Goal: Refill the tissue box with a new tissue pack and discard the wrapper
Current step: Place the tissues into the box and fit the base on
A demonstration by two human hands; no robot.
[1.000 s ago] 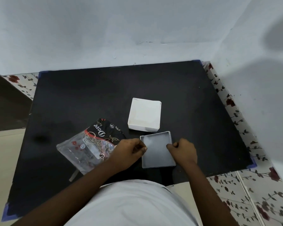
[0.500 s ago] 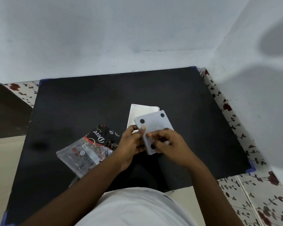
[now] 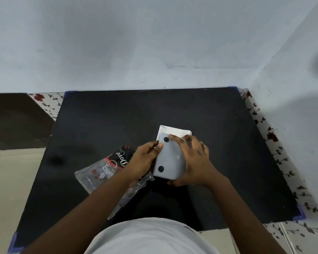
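A grey square panel (image 3: 170,160) of the tissue box, with black round pads on it, is held over the white tissue box (image 3: 174,132), covering most of it. My left hand (image 3: 145,158) grips the panel's left edge, thumb on its top. My right hand (image 3: 193,158) lies across the panel's right side, fingers spread over it. The crumpled clear wrapper (image 3: 103,173) with a black and red print lies on the mat just left of my left hand, partly under my forearm.
Everything sits on a black mat (image 3: 99,125) taped at its corners with blue tape. Flower-patterned tiles (image 3: 275,153) border the mat on the right, a grey wall (image 3: 154,43) rises behind, and a dark surface (image 3: 13,121) lies at the far left.
Both hands lifted the grey panel off the mat, turned it over so its black pads face up, and carried it onto the white box.
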